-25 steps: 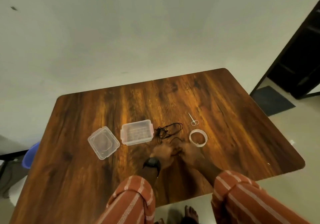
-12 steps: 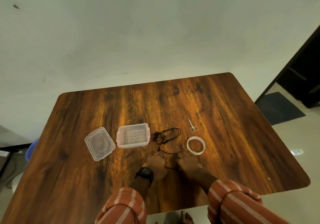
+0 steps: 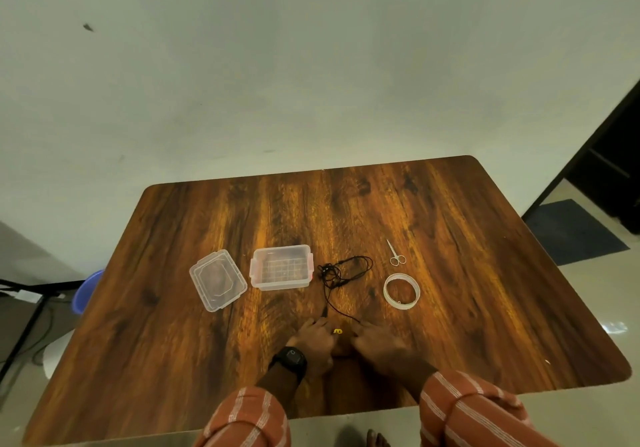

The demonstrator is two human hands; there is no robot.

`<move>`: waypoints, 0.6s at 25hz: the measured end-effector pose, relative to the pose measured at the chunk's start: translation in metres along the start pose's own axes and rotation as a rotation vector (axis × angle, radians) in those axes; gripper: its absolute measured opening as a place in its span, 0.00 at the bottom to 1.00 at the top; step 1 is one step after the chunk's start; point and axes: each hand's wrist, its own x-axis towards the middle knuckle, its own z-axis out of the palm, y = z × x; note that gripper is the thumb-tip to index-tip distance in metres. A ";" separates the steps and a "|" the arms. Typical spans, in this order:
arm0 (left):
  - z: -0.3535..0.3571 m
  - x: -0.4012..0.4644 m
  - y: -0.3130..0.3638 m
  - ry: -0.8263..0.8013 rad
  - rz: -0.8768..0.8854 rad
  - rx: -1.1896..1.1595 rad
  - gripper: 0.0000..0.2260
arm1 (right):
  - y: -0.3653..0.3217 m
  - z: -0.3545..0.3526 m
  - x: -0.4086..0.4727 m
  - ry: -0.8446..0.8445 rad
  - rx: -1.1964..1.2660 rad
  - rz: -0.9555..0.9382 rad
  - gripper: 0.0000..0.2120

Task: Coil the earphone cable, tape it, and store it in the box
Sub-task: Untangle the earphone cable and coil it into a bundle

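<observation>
A black earphone cable (image 3: 341,273) lies in a loose tangle mid-table, with two strands trailing toward me. My left hand (image 3: 313,341), with a black watch at the wrist, pinches one strand near its end. My right hand (image 3: 375,341) pinches the other strand close beside it. A small yellow spot shows between the two hands. The clear plastic box (image 3: 281,266) stands open just left of the tangle, and its clear lid (image 3: 217,280) lies flat further left. A white tape roll (image 3: 401,290) lies to the right of the cable, small scissors (image 3: 394,254) behind it.
The wooden table (image 3: 485,273) reaches to a pale wall at the back. A blue object (image 3: 86,291) and a dark stand sit off the left edge. A dark doorway and floor mat (image 3: 571,232) are at the right. My striped sleeves cover the near edge.
Both hands have drawn back toward me along the table, pulling two strands of the cable out of the tangle. The camera view has tilted up slightly.
</observation>
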 end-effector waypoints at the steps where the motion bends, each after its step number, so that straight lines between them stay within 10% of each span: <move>1: 0.001 -0.006 -0.003 0.004 0.006 0.002 0.25 | -0.004 0.000 -0.001 -0.022 -0.049 -0.014 0.21; 11: 0.012 -0.018 0.011 -0.001 0.078 0.210 0.11 | -0.032 -0.008 -0.014 -0.171 -0.200 -0.069 0.08; 15: -0.020 -0.039 0.017 0.094 -0.076 -0.267 0.14 | -0.015 -0.062 -0.020 0.028 0.405 0.075 0.07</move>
